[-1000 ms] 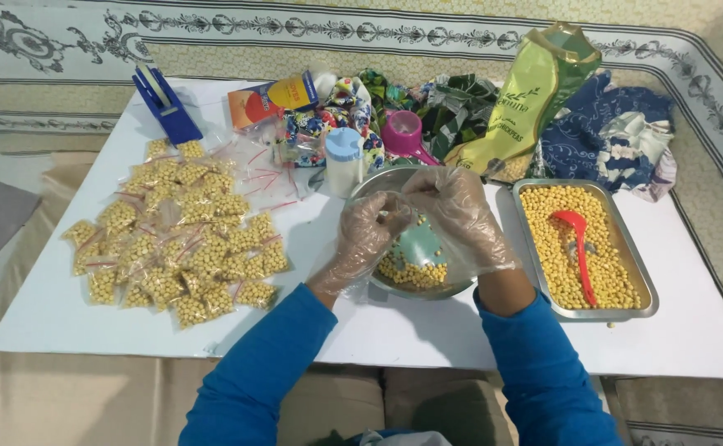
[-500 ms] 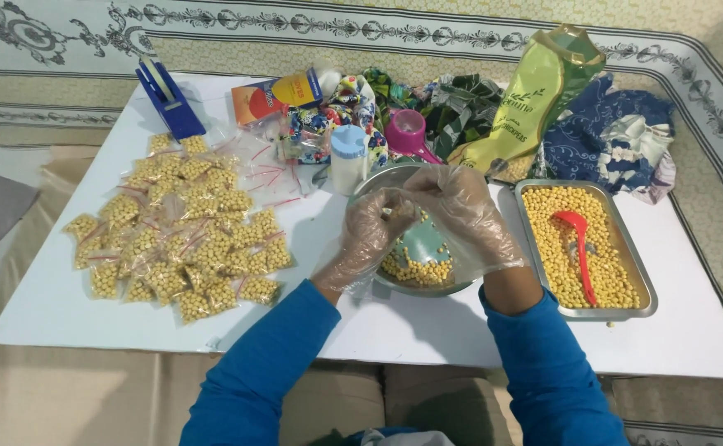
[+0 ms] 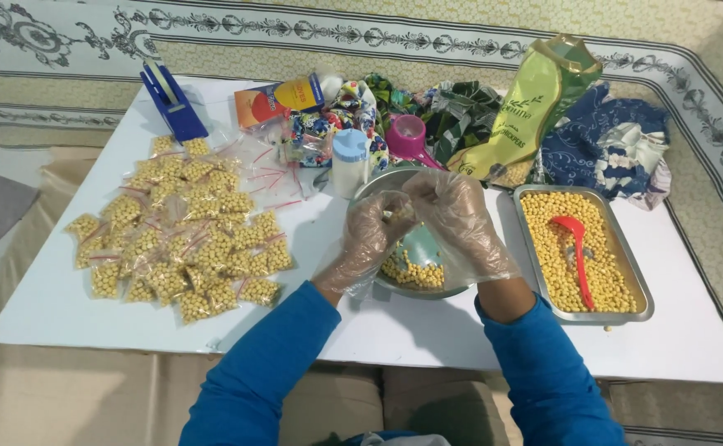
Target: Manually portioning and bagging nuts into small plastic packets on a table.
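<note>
Both my hands wear clear plastic gloves and meet over a round metal bowl (image 3: 371,183) that holds yellow chickpeas and a teal scoop (image 3: 421,244). My left hand (image 3: 367,241) and my right hand (image 3: 461,221) pinch a small clear bag (image 3: 400,210) between their fingertips, with a few chickpeas showing inside it. My blue sleeves run down to the bottom edge. The bag itself is mostly hidden by the gloves.
A pile of several filled small bags (image 3: 175,231) lies at the left of the white table (image 3: 56,297). A metal tray (image 3: 642,301) of chickpeas with a red spoon (image 3: 575,244) sits at the right. Behind are a blue tape dispenser (image 3: 171,103), a white jar (image 3: 350,161), a pink cup (image 3: 408,136), a green pouch (image 3: 535,103) and patterned cloths.
My hands stay over the bowl and have shifted only slightly, with the fingers working closer together on the small bag. Nothing else on the table has moved.
</note>
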